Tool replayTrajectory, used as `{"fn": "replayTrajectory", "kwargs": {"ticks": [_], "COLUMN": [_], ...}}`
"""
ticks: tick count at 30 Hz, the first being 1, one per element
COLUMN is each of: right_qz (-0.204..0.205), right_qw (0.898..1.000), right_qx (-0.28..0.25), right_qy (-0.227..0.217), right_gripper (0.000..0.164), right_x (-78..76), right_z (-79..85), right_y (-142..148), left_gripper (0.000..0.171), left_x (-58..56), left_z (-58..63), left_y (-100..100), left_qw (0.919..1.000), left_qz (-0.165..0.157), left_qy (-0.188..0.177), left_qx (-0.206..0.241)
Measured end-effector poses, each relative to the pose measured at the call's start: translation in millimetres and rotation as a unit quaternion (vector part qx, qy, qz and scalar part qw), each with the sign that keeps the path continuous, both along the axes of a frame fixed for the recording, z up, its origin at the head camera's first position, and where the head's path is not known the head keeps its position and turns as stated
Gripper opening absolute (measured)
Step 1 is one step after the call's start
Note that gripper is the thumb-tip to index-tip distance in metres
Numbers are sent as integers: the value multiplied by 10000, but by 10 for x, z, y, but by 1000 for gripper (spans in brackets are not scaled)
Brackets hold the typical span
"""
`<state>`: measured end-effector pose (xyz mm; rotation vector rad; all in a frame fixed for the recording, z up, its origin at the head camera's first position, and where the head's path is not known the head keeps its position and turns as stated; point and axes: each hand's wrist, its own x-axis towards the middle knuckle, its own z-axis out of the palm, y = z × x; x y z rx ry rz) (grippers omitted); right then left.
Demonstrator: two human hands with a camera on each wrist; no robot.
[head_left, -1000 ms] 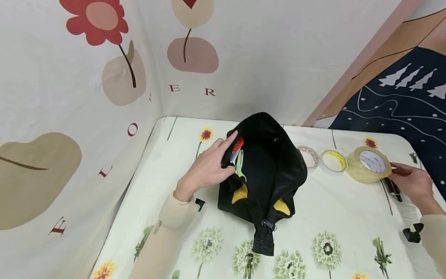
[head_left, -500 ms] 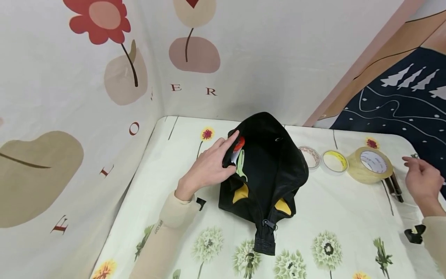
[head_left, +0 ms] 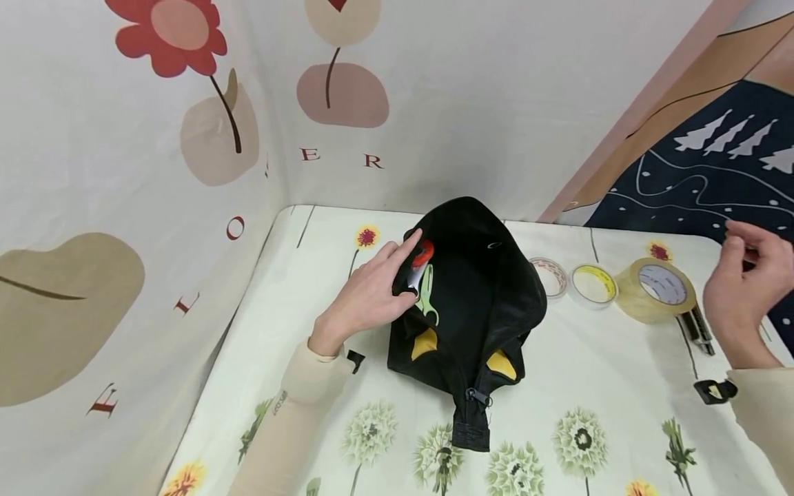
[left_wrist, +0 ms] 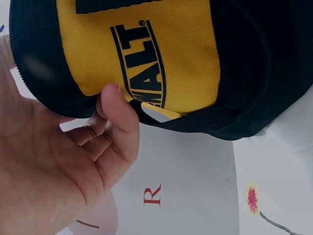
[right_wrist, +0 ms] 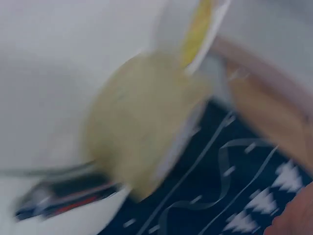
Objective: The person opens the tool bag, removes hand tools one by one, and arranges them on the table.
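Right hand [head_left: 746, 295] drawn away from the large tape roll [head_left: 634, 300]; left hand [head_left: 372, 288] on the black bag [head_left: 526, 293].

The right hand, at the roll's side a second ago, is now raised by the right corner of the table [head_left: 626, 375]; its fingers are bent, but whether they pinch anything cannot be told. The shift appears to have added nothing to the bag. The left hand pinches the bag's rim, its mouth spread wide. Inside, along the left wall, are a red-topped tool [head_left: 423, 255] and light green scissors [head_left: 426, 293]. To the bag's right lie a pink-lettered tape roll [head_left: 561, 277], a yellow-cored tape roll [head_left: 603, 281], the large roll and two dark cutters [head_left: 693, 332].
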<state>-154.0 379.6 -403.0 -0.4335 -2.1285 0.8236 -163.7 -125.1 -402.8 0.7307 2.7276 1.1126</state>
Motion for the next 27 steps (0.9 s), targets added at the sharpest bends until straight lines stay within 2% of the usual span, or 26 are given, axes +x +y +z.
{"fn": "replayTrajectory", "kwargs": {"ticks": [4,10,19,27], "right_qz": [724,1809,3286,4163], "right_qw": [9947,9740,9323,8990], "right_qx": [187,-48,-259,-666], "right_qy": [712,1367,1490,1185], "right_gripper": [35,31,25,26], "right_x": [-42,-44,-42,-52], "right_z": [201,415,519,560], "right_y": [-391,-937,-1499,-1939], "left_gripper": [95,95,95,95], "left_x": [-3,-2,5,2], "left_z": [-2,-1,9,20], "left_y": [-10,-19,-35,-43], "left_qw": [9999,9997,9996,9995], "left_qz": [0,-1,46,13], "left_qy": [-49,-85,-79,-52], "left_qx": [89,217,272,300]}}
